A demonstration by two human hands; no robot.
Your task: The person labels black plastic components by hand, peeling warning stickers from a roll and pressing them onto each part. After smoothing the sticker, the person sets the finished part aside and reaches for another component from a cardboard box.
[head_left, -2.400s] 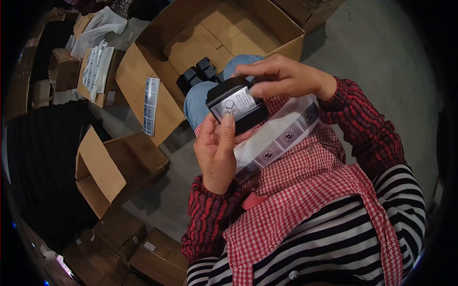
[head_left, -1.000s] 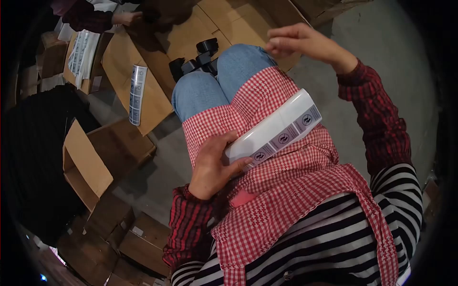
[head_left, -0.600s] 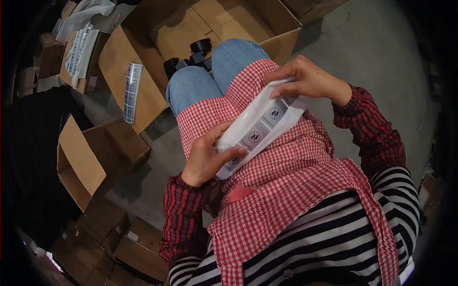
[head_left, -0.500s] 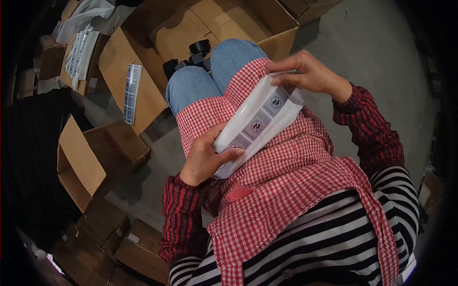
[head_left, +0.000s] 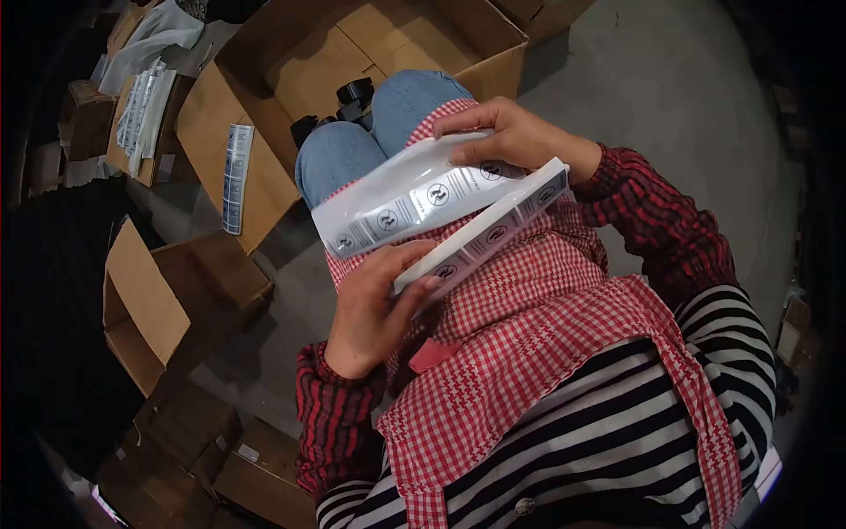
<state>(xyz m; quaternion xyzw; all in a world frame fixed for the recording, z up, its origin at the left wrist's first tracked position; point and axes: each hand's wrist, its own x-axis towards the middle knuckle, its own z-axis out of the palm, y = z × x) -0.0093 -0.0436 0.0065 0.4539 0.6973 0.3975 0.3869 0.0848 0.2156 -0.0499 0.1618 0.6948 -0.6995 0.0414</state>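
Observation:
Over the lap, my right hand (head_left: 520,137) pinches the upper end of a white label strip (head_left: 401,207) printed with crossed-out pictograms. That strip slants down to the left across the knees. My left hand (head_left: 374,304) grips the lower end of a second, folded-looking strip (head_left: 496,231) between thumb and fingers. The second strip lies nearer the body, and its far end reaches up beside my right wrist. Between the two strips is a narrow wedge-shaped gap.
A large open cardboard box (head_left: 352,44) stands beyond the knees, with a label strip (head_left: 236,179) on its flap. More strips (head_left: 145,115) lie on a box at upper left. A smaller open box (head_left: 207,286) stands at left, above closed boxes (head_left: 264,472).
The strips, held together before, are now apart. My right hand has moved left with one strip, which has swung out over the knees; the other stays in my left hand.

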